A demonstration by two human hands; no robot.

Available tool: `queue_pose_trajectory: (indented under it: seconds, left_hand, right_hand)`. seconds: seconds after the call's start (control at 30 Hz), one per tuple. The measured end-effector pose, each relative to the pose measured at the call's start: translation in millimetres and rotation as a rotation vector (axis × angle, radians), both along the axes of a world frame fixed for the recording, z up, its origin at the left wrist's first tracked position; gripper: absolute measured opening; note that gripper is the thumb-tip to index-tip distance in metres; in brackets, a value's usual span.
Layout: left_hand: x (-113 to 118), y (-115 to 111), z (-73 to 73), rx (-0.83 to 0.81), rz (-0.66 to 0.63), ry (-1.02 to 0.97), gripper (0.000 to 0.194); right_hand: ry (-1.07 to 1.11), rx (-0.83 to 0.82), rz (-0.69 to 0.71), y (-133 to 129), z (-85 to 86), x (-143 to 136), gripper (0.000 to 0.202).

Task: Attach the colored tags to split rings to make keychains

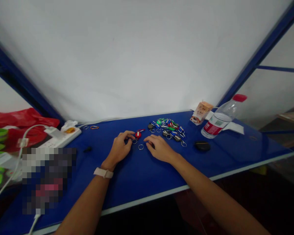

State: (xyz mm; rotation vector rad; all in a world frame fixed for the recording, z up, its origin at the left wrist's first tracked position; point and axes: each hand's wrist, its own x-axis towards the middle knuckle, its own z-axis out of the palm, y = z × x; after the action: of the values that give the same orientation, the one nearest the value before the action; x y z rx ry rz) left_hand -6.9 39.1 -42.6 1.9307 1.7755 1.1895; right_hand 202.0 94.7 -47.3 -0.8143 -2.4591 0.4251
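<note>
A red keychain piece (138,134) with a small ring lies on the blue table (132,179). My left hand (122,146) rests at its left side, thumb and forefinger curved apart near it, holding nothing I can see. A loose metal ring (140,147) lies flat between the two hands. To the right of this ring is my right hand (159,147), its fingers bent and low over the table, with nothing visible in them. Beyond it sits a pile of blue, green, red and black keychains (170,127) with metal rings.
At the right are a clear bottle (217,120) with a red cap, a small carton (201,113) and a black pouch (202,146). An orange carabiner (94,127), a power strip (61,138) and a red bag (26,130) are on the left.
</note>
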Motion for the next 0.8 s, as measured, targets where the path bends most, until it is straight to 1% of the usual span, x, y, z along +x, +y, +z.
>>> queue_pose_trajectory:
  seconds: [0.1,0.2,0.27,0.33,0.43,0.53,0.6,0.7,0.8]
  left_hand:
    - [0,0,-0.8,0.021,0.01,-0.009,0.033]
    - [1,-2,-0.8,0.028,-0.006,-0.018,0.035]
    - [1,-3,-0.3,0.023,-0.014,-0.009,0.035]
    - [2,-3,0.2,0.027,-0.007,-0.012,0.033]
    - [2,-3,0.9,0.038,0.002,-0.029,0.033]
    - [2,-2,0.7,0.05,0.022,-0.052,0.035]
    - [2,-2,-0.5,0.06,0.005,-0.049,0.039]
    - [2,-2,-3.2,0.04,-0.059,-0.003,0.046]
    - [2,-2,-3.7,0.013,-0.068,0.031,0.045]
  right_hand:
    - [-0.087,0.042,0.02,7,5.1,-14,0.018]
    - [-0.143,0.128,0.054,19,9.8,-30,0.023]
    - [-0.167,0.176,0.072,28,9.6,-39,0.023]
    - [-0.149,0.186,0.065,34,6.3,-42,0.024]
    - [-0.028,0.121,0.04,40,-0.7,-40,0.028]
    - [0.061,0.018,0.009,41,-4.0,-32,0.026]
    - [0.088,-0.032,-0.006,39,-3.6,-28,0.025]
    - [0.118,-0.06,-0.003,37,-1.7,-27,0.024]
    - [0.162,-0.07,-0.031,37,-0.2,-28,0.023]
